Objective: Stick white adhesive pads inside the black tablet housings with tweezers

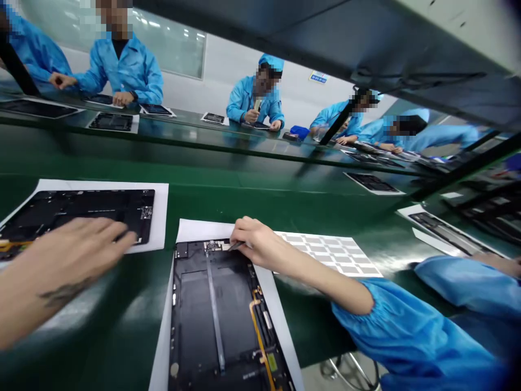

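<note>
**Open tablet shells on the green bench, looks like a halfway stage to me**

So I'm by this glossy green table (220,198), and the open shell (191,320) in front of the worker sits lengthwise on smooth white paper (189,229). My guess is partway along: the orange ribbon cable (260,336) already runs down one side, a pale flat strip (215,320) lies along the middle, and a small board (212,247) sits at the far end. No cover over any of it, so I'd call it unfinished; can't tell exactly what's left.

The right hand (254,241) is at that far end, thumb and forefinger pinching a slim dark tool (235,246), tip down by the board. The left hand (91,239) is over a second shell (97,203) on its own paper. Those fingers are stretched out, close together, but blurred, so I can't tell if they're touching or holding anything.

Texture-wise: both shells are matte black, shallow rectangular trays with thin edges. The ribbon is flat with bends in it. Beside the right forearm there's a white sheet with grey rectangles (334,252), and the blue sleeve (407,326) is crinkly, gathered at the cuff.
</note>
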The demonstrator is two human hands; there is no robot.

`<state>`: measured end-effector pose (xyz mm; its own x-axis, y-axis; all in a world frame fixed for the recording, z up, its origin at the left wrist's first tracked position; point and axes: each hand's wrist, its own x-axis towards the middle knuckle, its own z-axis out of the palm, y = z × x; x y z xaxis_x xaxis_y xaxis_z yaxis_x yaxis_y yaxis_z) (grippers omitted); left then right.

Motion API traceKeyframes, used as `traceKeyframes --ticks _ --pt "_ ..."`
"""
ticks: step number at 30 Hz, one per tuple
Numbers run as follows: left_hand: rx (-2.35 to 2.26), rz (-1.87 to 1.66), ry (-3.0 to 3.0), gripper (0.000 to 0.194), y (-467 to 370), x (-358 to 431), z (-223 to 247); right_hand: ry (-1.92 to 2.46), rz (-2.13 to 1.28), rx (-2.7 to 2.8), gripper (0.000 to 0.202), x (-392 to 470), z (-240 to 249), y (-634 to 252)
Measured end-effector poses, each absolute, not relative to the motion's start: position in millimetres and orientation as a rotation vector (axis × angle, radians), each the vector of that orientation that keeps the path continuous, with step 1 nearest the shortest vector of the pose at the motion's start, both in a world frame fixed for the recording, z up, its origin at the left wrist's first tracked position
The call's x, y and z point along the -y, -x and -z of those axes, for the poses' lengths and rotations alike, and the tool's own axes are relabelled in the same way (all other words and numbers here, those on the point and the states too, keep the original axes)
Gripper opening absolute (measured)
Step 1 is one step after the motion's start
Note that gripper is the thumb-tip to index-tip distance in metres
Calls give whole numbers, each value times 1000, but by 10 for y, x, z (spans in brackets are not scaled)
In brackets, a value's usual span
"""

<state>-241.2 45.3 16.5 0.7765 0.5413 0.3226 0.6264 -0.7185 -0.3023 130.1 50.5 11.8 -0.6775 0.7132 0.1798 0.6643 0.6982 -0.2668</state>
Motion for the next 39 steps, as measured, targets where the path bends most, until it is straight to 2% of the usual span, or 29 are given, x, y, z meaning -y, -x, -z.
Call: traceKeyframes --ticks 4,7,13,19,23,28,33,39 --pt "487 395 2663 37 1482 -381 -246 1087 -187 2861 16 -590 -199 -1193" --pt "478 344 2744 30 1127 -459 -102 1076 -106 2969 13 -636 -234 -1144" --pt "532 362 2795 30 1111 -508 237 1019 11 3193 12 -663 -354 -1012" --pt "542 428 2822 30 1116 -482 227 958 172 3350 13 -645 -468 -1003" --pt "566 452 2813 30 1105 -464 232 1001 140 3430 15 -728 -550 -1216" --pt "598 439 2809 30 1094 -445 229 1076 -93 3098 19 -751 -534 -1536" --pt "610 461 2842 32 1095 -454 279 1076 -371 2583 17 -519 -272 -1660" --pt "577 452 2785 33 1106 -435 252 1235 -474 2306 16 -395 -147 -1646"
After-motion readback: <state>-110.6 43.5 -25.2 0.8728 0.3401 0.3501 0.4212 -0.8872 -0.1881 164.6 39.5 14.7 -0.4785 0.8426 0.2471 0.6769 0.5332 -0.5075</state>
